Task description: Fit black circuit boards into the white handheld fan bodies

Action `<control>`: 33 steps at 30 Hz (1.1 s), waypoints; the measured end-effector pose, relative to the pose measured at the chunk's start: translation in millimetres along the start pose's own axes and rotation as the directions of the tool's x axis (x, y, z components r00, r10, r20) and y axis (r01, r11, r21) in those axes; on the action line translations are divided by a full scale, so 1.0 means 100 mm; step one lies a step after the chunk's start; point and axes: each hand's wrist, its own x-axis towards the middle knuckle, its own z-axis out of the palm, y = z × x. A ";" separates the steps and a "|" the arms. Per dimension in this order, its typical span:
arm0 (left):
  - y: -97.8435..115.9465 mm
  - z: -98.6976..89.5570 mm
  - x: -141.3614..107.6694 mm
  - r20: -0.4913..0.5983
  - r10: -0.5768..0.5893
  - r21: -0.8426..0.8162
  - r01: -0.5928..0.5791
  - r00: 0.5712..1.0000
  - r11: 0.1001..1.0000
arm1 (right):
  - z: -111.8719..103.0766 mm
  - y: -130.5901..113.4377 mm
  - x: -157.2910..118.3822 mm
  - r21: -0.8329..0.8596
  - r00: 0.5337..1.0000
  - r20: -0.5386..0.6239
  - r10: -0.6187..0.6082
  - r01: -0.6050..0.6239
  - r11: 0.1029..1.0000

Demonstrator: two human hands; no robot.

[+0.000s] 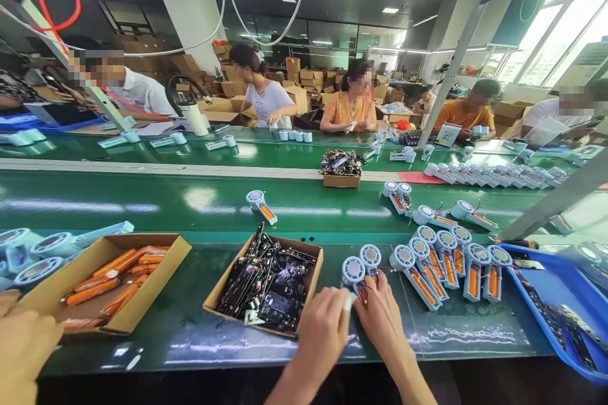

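Two light-blue handheld fan bodies lie side by side before me, the left fan body (353, 271) and another fan body (370, 256). My right hand (380, 310) is closed over the handle of the left one, fingers bent onto it. My left hand (323, 323) is closed in a pinch beside that handle, with a small white piece (350, 301) at its fingertips. Whatever it pinches is mostly hidden. Just left of my hands sits a cardboard box (311, 278) of black circuit boards (280, 285). Several fan bodies with orange batteries (424, 285) lie to the right.
Another person's hand (28, 342) reaches in at the left edge, by a carton (154, 288) of orange batteries (114, 275). A blue tray (560, 281) stands at right. One fan body (256, 198) rests farther back on the green belt (142, 193). Several people sit opposite.
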 end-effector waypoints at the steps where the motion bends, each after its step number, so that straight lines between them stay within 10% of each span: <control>1: -0.07 -0.14 0.07 0.005 -0.041 0.064 0.040 0.999 0.997 | 0.04 0.07 -0.08 0.045 0.999 -0.041 -0.030 0.032 0.998; 7: -0.55 -0.66 0.67 0.068 -0.203 0.361 0.166 0.977 0.918 | -0.07 0.31 -0.25 0.176 0.999 -0.004 -0.049 0.049 0.983; 13: -0.55 -0.41 0.98 0.293 -0.211 0.438 0.065 0.933 0.897 | -0.07 0.35 -0.27 0.170 0.990 -0.037 -0.137 0.142 0.975; 21: -0.49 -0.36 1.06 0.311 -0.218 0.447 0.060 0.925 0.892 | -0.11 0.38 -0.28 0.178 0.982 -0.033 -0.188 0.191 0.965; 27: -0.52 -0.70 0.78 0.185 -0.114 0.384 0.035 0.976 0.923 | -0.16 0.45 -0.40 0.312 0.991 -0.053 -0.122 0.133 0.941; 33: -0.35 -0.68 0.34 -0.331 -0.126 -0.041 0.119 0.935 0.992 | -0.39 0.25 -0.26 0.454 0.991 -0.118 -0.060 0.107 0.884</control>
